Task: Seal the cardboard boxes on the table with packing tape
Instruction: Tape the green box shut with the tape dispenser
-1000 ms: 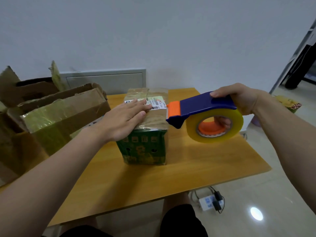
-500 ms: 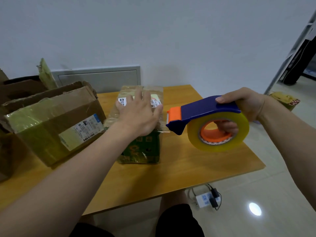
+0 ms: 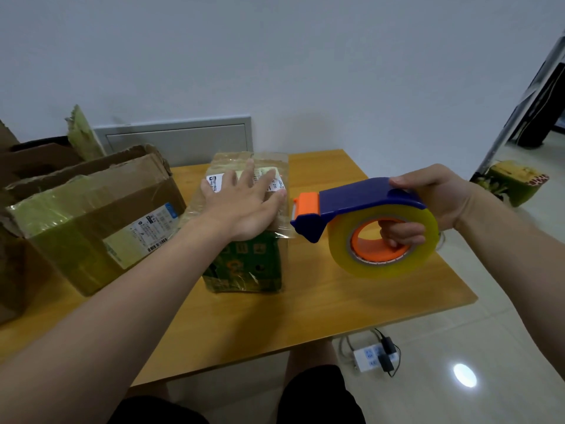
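Observation:
A small green cardboard box point(image 3: 247, 264) with a taped top and a white label stands mid-table. My left hand point(image 3: 244, 203) lies flat on its top, fingers straight and spread. To its right, my right hand point(image 3: 428, 206) grips a blue and orange tape dispenser point(image 3: 360, 206) holding a yellowish tape roll point(image 3: 382, 264), held in the air just off the box's right edge. A larger brown cardboard box point(image 3: 91, 221) with loose flaps sits at the left.
The wooden table point(image 3: 351, 307) ends at the right near my forearm. More torn cardboard point(image 3: 30, 160) is at the far left. A grey wall panel point(image 3: 177, 139) stands behind. A power strip point(image 3: 373, 356) lies on the floor.
My left hand turned from reaching sideways over the small box to lying flat on top, fingers pointing away. The dispenser stayed beside the box, drifting slightly lower and right.

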Demonstrator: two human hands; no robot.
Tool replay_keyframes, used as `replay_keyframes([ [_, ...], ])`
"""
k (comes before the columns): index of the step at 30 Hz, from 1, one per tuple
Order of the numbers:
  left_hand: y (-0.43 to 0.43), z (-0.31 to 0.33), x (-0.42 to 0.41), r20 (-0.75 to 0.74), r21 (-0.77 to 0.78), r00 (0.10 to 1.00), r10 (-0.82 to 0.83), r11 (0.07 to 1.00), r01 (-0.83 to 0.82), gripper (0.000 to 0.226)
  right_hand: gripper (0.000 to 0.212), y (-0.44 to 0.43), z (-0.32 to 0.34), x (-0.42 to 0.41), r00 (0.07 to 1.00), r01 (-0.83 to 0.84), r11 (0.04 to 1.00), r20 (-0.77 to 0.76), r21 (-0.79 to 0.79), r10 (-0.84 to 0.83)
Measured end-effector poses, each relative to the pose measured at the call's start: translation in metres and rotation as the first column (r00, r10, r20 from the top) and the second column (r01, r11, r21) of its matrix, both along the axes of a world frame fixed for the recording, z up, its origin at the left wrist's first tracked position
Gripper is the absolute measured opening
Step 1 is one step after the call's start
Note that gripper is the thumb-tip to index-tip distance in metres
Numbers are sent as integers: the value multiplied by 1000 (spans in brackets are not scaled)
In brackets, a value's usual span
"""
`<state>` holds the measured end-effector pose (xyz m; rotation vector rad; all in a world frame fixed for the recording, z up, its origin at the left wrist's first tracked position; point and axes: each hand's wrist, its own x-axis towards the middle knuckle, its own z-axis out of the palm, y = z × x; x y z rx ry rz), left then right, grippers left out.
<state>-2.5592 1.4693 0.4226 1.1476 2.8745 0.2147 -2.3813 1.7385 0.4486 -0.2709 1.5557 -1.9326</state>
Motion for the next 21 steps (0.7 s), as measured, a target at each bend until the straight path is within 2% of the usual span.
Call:
replay_keyframes([
  [6,-3,2,0,8,-46,1000,-13,999,13,66,55,5,7,-6,995,-100,993,-29,-57,98],
  [10,-2,1,1,-11,-50,1000,-19,999,19,68,54,1,9,-3,992,-124,992,-30,-10,124],
  [16,0,0,1,-17,-59,1000,-13,998,12,67,62,-6,36,3,994,78,961,58,264,-97],
  [18,1,0,1,-28,-66,1000,-12,998,10,68,66,-16,50,1,987,131,915,36,383,-156],
  [21,3,-2,-1,-44,-62,999,-13,998,10,67,65,-31,70,-9,990,114,816,4,567,-141],
])
